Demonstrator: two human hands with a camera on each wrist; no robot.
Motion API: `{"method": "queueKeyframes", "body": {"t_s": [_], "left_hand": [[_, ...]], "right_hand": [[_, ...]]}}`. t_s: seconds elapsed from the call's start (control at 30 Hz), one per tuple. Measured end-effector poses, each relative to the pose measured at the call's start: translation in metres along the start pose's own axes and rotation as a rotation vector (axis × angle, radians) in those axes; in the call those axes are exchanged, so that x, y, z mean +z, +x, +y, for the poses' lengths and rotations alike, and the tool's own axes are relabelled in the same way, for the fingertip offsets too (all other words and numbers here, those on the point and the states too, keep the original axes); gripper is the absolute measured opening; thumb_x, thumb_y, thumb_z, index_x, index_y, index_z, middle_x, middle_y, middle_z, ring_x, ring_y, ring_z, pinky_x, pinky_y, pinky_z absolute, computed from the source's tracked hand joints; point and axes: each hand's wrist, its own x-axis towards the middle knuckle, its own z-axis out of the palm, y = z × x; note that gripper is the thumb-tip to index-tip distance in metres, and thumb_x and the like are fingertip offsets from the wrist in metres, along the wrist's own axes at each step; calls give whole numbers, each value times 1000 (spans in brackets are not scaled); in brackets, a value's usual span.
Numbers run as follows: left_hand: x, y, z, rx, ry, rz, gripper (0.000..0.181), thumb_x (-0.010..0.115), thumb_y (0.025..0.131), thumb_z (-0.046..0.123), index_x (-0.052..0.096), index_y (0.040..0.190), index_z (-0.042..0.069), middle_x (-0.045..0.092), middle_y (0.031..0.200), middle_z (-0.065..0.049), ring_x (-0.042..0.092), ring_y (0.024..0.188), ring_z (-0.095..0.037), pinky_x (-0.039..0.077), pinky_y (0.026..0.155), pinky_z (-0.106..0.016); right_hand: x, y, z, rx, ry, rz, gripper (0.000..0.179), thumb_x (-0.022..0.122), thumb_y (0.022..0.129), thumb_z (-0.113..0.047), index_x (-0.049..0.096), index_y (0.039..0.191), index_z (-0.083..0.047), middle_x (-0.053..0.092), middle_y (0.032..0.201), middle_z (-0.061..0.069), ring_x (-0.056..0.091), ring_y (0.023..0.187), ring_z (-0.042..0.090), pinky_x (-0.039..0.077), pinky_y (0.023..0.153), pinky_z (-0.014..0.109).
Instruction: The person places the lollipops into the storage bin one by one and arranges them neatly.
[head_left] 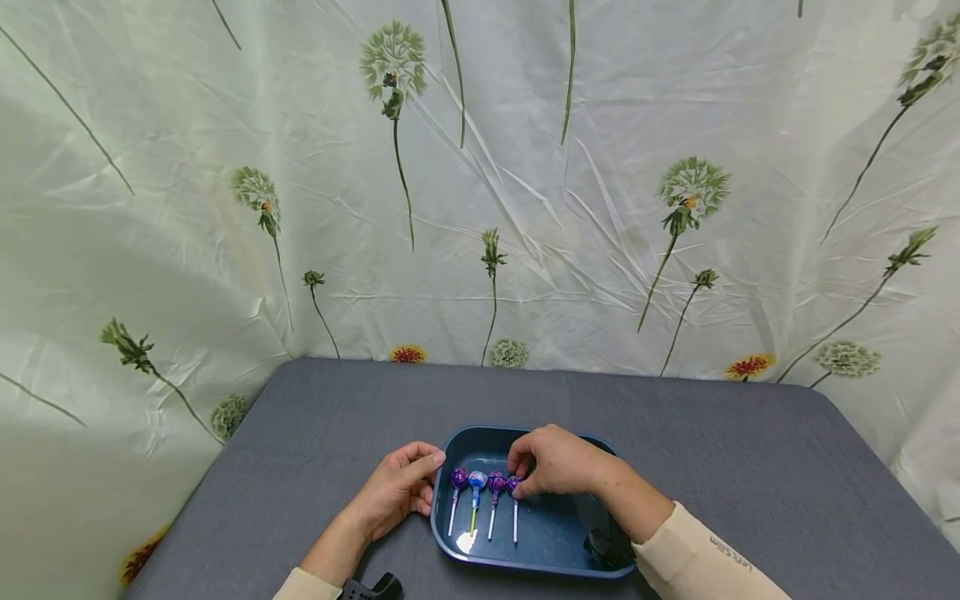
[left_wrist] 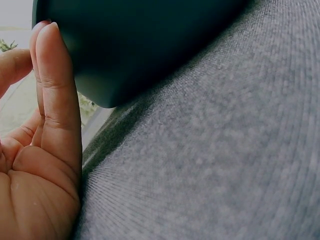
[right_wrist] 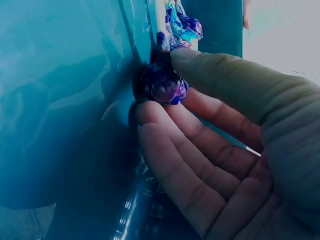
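Observation:
A dark blue tray (head_left: 555, 567) holds a row of lollipops: a purple one (head_left: 460, 478) at the left, a blue-and-white one (head_left: 477, 480), another purple one (head_left: 497, 482), and a purple one (head_left: 515, 483) at the right end. Their white or yellow sticks point toward me. My right hand (head_left: 558, 462) reaches into the tray and pinches the rightmost lollipop (right_wrist: 165, 87) by its wrapped head, thumb at the wrapper's neck. My left hand (head_left: 397, 487) is at the tray's left side, its thumb at the rim. Straight fingers (left_wrist: 57, 95) rest against the outer wall.
The tray stands on a grey cloth-covered table (head_left: 337, 417). Behind it hangs a pale curtain (head_left: 525, 183) printed with dandelions. A black wrist strap (head_left: 372, 588) is on my left wrist, and a dark device (head_left: 606, 547) shows below my right wrist.

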Motion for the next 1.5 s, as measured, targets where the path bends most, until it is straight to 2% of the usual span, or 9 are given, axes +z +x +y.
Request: {"method": "queueKeyframes", "body": {"t_s": [0.3,0.57,0.83,1.13,1.5], "left_hand": [[0,0,-1,-1,0,-8,20,65,101,30,58,108,12,60,80,3,59,56,-4,55,54,-19],[1,0,0,-5,3,-10,21,65,101,30,58,109,12,60,80,3,59,56,-4,55,54,-19],[0,0,0,-2,0,-11,21,65,101,30,58,109,12,60,80,3,59,56,-3,55,54,-18],[0,0,-1,-3,-1,-12,21,64,101,30,58,109,12,60,80,3,59,56,-3,55,54,-18],[0,-1,1,-6,8,0,23,65,101,31,58,110,11,60,81,3,59,57,-4,55,54,-18]], "right_hand": [[-1,-2,0,-19,-19,-6,12,82,82,-14,71,81,-18,64,73,-13,56,66,1,50,61,22],[-1,-3,0,-26,17,-29,13,82,82,-13,74,92,-16,70,82,-12,62,74,-1,54,68,21],[-2,-2,2,-50,-34,3,12,82,84,-18,73,93,-17,69,83,-12,61,75,-2,54,68,21],[-1,0,1,-64,-39,10,14,83,85,-20,73,94,-17,71,85,-10,61,77,-3,54,70,20],[-1,1,-3,-37,-65,11,16,84,85,-24,73,95,-18,68,84,-12,59,75,-1,52,68,22]]}}
